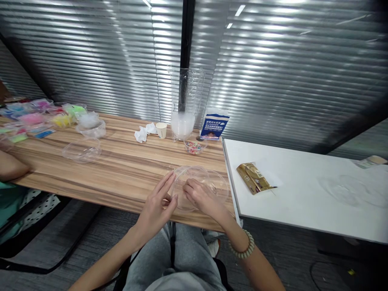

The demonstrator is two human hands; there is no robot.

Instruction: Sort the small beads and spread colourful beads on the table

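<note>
In front of me on the wooden table is a clear round plastic bowl (pixel 195 169), overlapping a second clear plastic piece (pixel 222 184) at its right. My left hand (pixel 159 200) rests against the bowl's left rim, fingers stretched out and thumb apart from them. Over the inside of the bowl, my right hand (pixel 198 194) has its fingers bent and pressed together. Whatever they pinch, if anything, is hidden. Beyond the bowl stands a small clear cup of multicoloured beads (pixel 194 148).
Farther back are white tissues (pixel 141 134), a paper cup (pixel 161 130), a clear bag (pixel 188 89) and a blue package (pixel 214 125). Left lie clear bowls (pixel 81 151), colourful packets (pixel 32 118) and another person's arm (pixel 12 165). A gold wrapper (pixel 254 178) lies on the white table (pixel 291 210).
</note>
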